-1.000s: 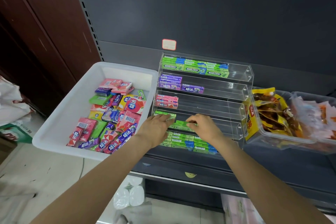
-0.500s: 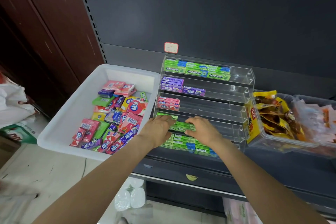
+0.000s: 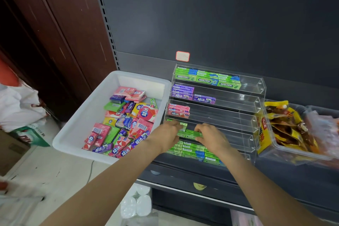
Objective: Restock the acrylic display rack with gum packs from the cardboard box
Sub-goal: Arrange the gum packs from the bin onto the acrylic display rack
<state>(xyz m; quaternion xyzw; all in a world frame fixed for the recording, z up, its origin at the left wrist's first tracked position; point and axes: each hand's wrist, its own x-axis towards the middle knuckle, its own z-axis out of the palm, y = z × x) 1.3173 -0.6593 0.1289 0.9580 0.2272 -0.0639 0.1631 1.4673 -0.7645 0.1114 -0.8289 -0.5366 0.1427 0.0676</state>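
Green packs (image 3: 190, 133) sit under both my hands on the rack's fourth tier: my left hand (image 3: 167, 135) lies over the stack at the tier's left end, fingers curved down on it, while my right hand (image 3: 211, 136) pinches the packs just beside it. The acrylic rack (image 3: 256, 97) is, by my reckoning, well short of full. Above my hands, the top tier holds a green row, the purple tier a short stack, the pink tier only a few at its left; below my wrists the bottom tier looks best stocked. Left of my left hand, the white bin (image 3: 77, 124) holds a heap of mixed gum packs (image 3: 124, 123).
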